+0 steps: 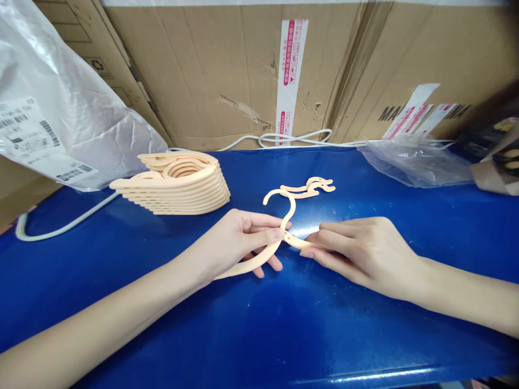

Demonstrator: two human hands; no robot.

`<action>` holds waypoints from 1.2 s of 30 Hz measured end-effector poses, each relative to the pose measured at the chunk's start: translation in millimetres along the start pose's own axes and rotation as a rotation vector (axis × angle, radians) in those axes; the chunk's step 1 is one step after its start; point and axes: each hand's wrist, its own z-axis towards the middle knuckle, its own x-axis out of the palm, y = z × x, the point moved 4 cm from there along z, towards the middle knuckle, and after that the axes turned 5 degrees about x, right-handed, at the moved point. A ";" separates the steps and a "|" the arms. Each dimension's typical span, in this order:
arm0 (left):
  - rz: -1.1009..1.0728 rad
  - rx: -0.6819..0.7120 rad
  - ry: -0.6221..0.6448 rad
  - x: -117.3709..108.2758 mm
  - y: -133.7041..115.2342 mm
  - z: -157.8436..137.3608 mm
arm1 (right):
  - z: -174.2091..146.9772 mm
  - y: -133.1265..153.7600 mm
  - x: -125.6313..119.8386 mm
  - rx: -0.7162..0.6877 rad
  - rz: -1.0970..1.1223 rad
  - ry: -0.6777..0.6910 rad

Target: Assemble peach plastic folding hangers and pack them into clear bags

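Observation:
A cream plastic clothes hanger [290,208] is held between both hands above the blue table, its hook pointing up and away from me. My left hand [239,237] pinches it with thumb and fingers just below the hook; one arm of the hanger runs under this hand toward the lower left. My right hand [360,248] is closed on a shorter arm piece [298,243] that meets the hanger near a small round hole. Whether the two are joined there I cannot tell. Beyond the hook lie a few loose curved cream pieces [314,186].
A neat stack of cream hanger parts [190,189] stands at the left, in front of a grey-white plastic mailer bag [73,97]. Cardboard boxes [227,70] wall off the back. A white cable [243,141] runs along them. Clear plastic film [417,159] lies at the right rear of the blue table [227,335].

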 end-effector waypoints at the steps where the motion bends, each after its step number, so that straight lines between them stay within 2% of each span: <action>1: 0.005 0.001 0.002 0.0 0.2 0.0 | -0.1 0.2 -0.1 0.000 0.001 0.004; 7: 0.058 0.068 0.061 -0.8 4.2 3.0 | 1.1 -1.1 0.0 0.008 0.047 0.038; 11: 0.094 0.107 0.105 0.0 3.0 3.5 | 4.0 -5.2 -0.2 -0.059 0.023 0.010; 14: 0.102 0.096 0.099 1.3 -0.4 1.6 | 7.0 -8.3 -1.0 -0.098 -0.004 -0.029; 19: 0.090 0.042 0.061 3.1 -0.3 -0.7 | 6.9 -4.5 -6.6 -0.081 -0.063 -0.140; 23: 0.066 0.081 0.050 3.5 2.6 0.6 | 0.8 6.9 -12.7 -0.103 -0.212 -0.278; 26: 0.070 0.122 0.054 3.4 3.7 1.3 | -1.8 12.7 -12.6 -0.152 -0.269 -0.295; 29: 0.165 0.186 0.091 6.0 1.4 -1.5 | -0.9 10.8 -11.0 -0.148 -0.221 -0.258; 36: 0.612 0.420 0.154 22.3 -12.0 -15.5 | 1.9 1.0 -10.4 -0.028 0.013 -0.154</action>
